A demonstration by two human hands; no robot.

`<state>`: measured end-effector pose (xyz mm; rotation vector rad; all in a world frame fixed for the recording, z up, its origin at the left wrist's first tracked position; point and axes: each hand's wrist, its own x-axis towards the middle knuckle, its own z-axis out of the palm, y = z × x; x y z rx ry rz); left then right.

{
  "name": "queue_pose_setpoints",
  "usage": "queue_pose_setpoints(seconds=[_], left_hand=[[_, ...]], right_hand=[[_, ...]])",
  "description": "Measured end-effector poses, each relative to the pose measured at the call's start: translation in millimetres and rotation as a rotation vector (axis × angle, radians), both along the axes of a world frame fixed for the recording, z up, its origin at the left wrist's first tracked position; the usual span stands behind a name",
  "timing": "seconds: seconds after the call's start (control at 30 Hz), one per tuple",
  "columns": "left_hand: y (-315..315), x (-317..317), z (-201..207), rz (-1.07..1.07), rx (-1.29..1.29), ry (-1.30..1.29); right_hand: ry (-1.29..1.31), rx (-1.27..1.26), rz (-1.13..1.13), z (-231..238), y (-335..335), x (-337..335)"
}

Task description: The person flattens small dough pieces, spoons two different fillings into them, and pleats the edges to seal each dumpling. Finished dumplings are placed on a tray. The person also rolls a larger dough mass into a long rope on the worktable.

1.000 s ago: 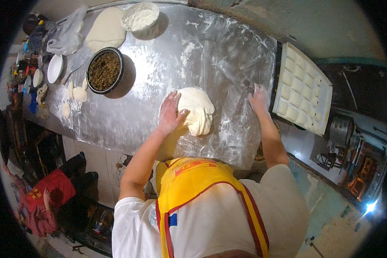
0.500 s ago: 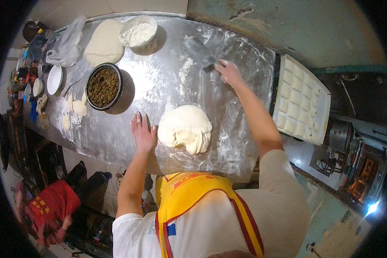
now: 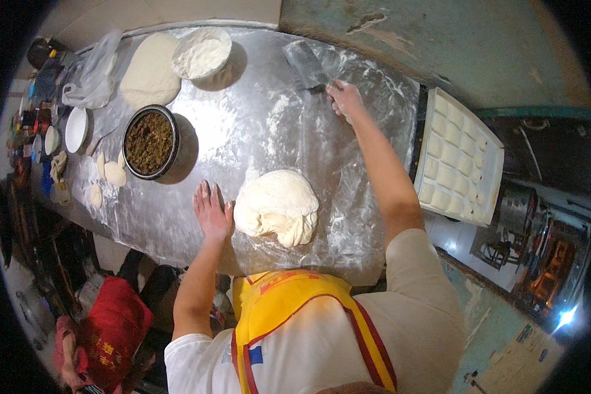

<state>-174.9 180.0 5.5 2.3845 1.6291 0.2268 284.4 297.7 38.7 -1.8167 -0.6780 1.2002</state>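
My right hand [image 3: 345, 100] is at the far right of the metal table, fingers curled round the handle end of a dough scraper [image 3: 303, 62]. The scraper's flat rectangular blade points away from me, toward the wall. My left hand [image 3: 211, 211] rests palm down on the table with its fingers spread, holding nothing. Just right of it sits a large folded lump of dough [image 3: 277, 205], touched by neither hand. Beyond my left hand stands a dark round bowl of brown-green filling [image 3: 151, 141].
A bowl of flour [image 3: 202, 54] and a flat dough mass [image 3: 150, 72] are at the far left. Small dough pieces [image 3: 115, 174], a white bowl [image 3: 77, 129] and a plastic bag [image 3: 95, 82] lie left. A tray [image 3: 494, 187] of square dough pieces stands right. A person in red [image 3: 111, 335] is lower left.
The scraper and my right hand have shifted slightly farther away, and the blade is less blurred. My left hand stays flat. The person in red has moved to the right.
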Motion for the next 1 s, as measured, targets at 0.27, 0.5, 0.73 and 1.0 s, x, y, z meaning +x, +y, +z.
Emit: queue_pose_setpoints(seconds=[0.27, 0.5, 0.73, 1.0], left_hand=[[0.6, -1.2, -0.5, 0.026, -0.039, 0.013], [-1.9, -2.5, -1.7, 0.014, -0.001, 0.033], [-2.1, -9.0, -6.4, 0.016, -0.010, -0.081], [-11.2, 5.6, 22.8, -0.041, -0.059, -0.516]], right_hand=[[-0.036, -0.125, 0.201, 29.9, -68.9, -3.3], [-0.107, -0.168, 0.255, 15.7, -87.8, -37.6], [0.103, -0.054, 0.228, 43.8, -89.3, -61.8], [-0.092, -0.361, 0.846, 119.8, -203.6, -28.8]])
